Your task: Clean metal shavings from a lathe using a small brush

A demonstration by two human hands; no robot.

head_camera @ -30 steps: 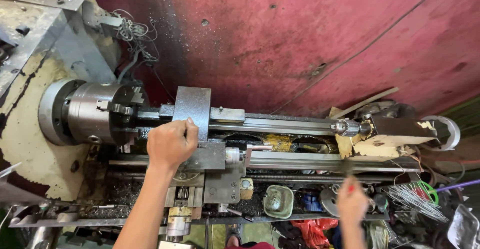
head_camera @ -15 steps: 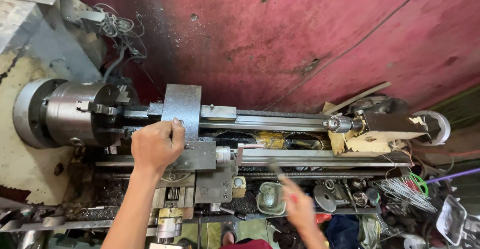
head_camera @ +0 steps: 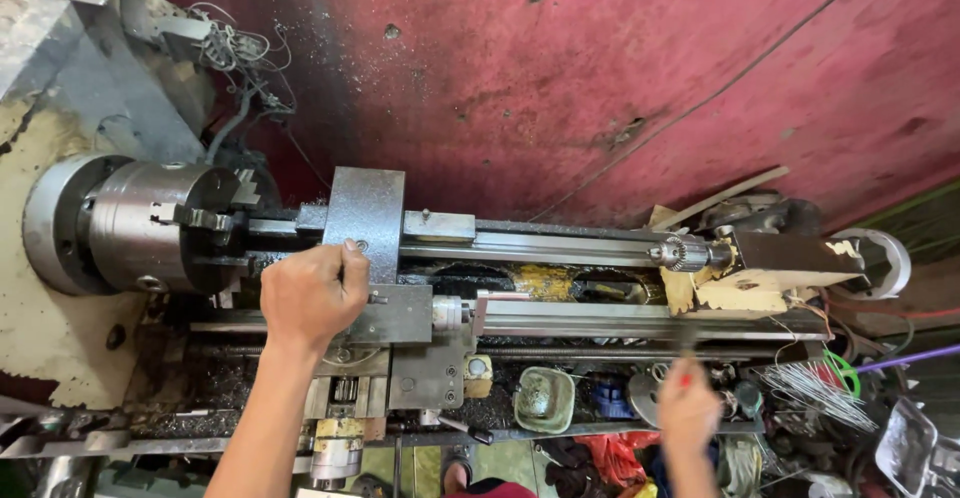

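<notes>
Right hand (head_camera: 688, 408) sits low at the near edge, fingers curled shut around a thin tool with a red bit showing; the tool is blurred, so its kind can't be read. It hovers above the cluttered tray, beside a small green cup (head_camera: 545, 399) full of chips. Left hand (head_camera: 312, 298) is further in, closed down over the tool post area of the lathe carriage (head_camera: 400, 318), fingertips against the grey steel plate (head_camera: 365, 220); what it grips underneath is hidden. Carriage looks heavy, rigid cast metal, likely oily and gritty with swarf; best taken at a handle or lever, not at bare edges. Beyond it, 1 chuck (head_camera: 150, 226) at far left, a drill chuck (head_camera: 672, 253) on the tailstock at right, then the red wall (head_camera: 560, 68).
</notes>
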